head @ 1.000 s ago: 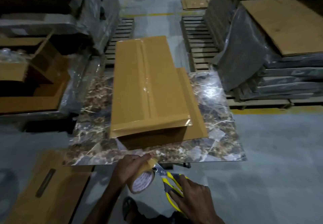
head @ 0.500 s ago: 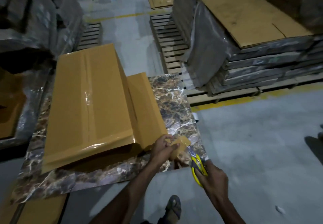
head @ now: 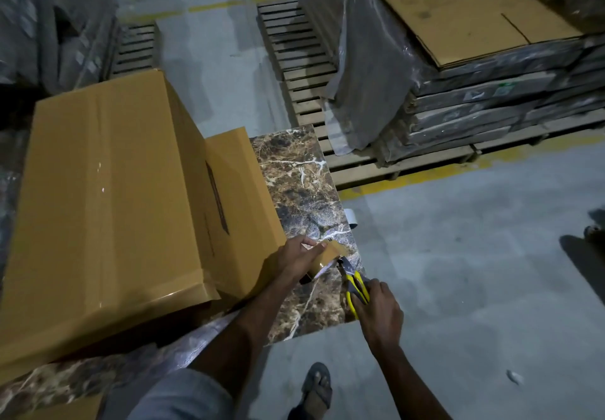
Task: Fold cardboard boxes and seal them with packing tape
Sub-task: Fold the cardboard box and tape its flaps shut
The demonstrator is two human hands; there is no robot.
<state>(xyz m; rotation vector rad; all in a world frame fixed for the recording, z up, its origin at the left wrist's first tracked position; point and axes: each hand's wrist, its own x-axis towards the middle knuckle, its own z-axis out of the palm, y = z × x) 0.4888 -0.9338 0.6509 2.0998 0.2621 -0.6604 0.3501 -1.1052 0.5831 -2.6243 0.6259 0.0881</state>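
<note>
A folded brown cardboard box (head: 108,197) stands on a marble-patterned slab (head: 304,190), with shiny tape along its top seam and front edge. One flap (head: 235,197) lies flat on the slab to its right. My left hand (head: 294,259) grips a roll of brown packing tape (head: 327,256) on the slab beside that flap's near corner. My right hand (head: 381,311) holds yellow-handled scissors (head: 355,283) whose tips touch the tape roll.
Wrapped stacks topped with flat cardboard (head: 458,13) sit on a wooden pallet (head: 294,59) at the right. More wrapped stacks (head: 49,20) stand at the far left. My sandalled foot (head: 316,390) is on the grey concrete floor (head: 474,272). A yellow line (head: 425,174) marks the floor.
My view swung left to right, so the box now sits at the left. Both hands moved up from below the slab's edge onto its near right corner, with tape and scissors.
</note>
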